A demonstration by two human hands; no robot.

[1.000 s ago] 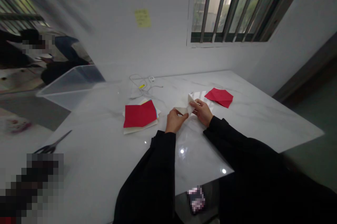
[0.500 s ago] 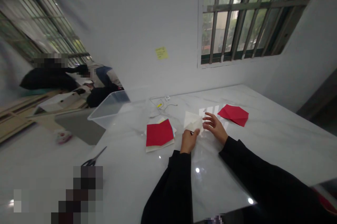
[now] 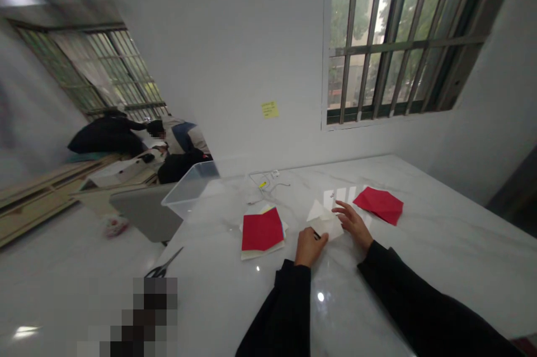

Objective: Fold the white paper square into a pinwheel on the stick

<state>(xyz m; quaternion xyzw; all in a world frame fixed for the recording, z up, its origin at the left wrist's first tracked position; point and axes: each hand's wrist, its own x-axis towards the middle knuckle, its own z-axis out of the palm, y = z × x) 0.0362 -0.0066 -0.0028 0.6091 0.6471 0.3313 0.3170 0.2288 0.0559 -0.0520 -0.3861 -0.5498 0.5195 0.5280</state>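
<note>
Dim, soft daylight comes through the barred window, glare dots the marble worktop, and the picture's edges stretch and blur.

Scissors lying on marble tabletop, near left edge. Clear plastic bin at far left corner. Loose white cable at back edge, small plug attached. Yellow sticky note on wall, above. Steel-barred window to the right. Second barred window far left, person in light jacket bent forward beneath it.
</note>
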